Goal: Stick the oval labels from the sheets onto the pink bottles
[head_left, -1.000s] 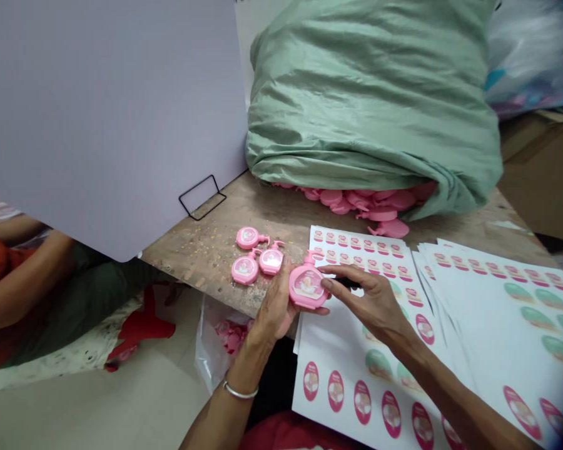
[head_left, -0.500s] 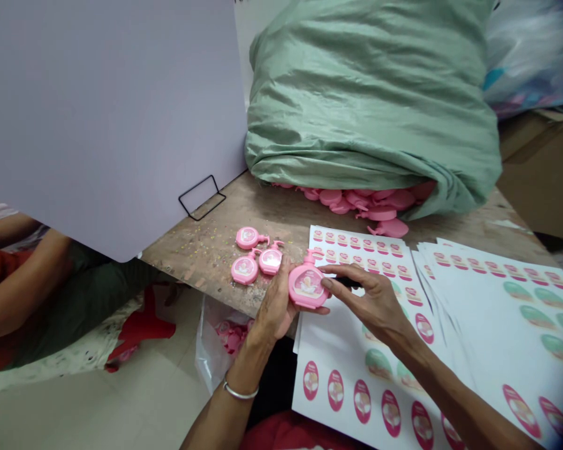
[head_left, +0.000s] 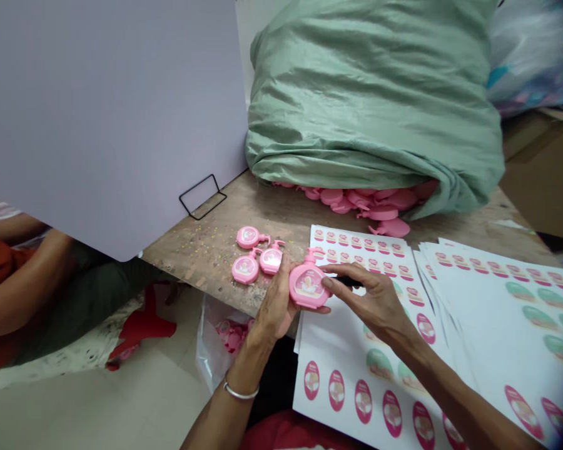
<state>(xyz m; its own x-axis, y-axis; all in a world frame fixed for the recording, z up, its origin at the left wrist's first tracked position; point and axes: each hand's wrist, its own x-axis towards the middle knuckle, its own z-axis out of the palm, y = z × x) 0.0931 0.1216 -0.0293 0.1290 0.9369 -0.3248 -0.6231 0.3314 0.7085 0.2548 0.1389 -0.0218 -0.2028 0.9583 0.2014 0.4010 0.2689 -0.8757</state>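
The person's left hand (head_left: 278, 306) has its grip closed around a pink pump bottle (head_left: 308, 289), held label up over the bench (head_left: 201, 250) edge. The right hand (head_left: 375, 300) keeps a narrow grip on a slim black object (head_left: 349, 282), thumb at the label's side. I see three labelled bottles (head_left: 245, 267) lying just beyond, and sticker sheets (head_left: 335, 334) under the right hand.

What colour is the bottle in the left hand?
The bottle is pink; the head view shows it best.

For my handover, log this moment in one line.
left hand: holds pink pump bottle; right hand: holds black object, touches bottle; table: three labelled bottles
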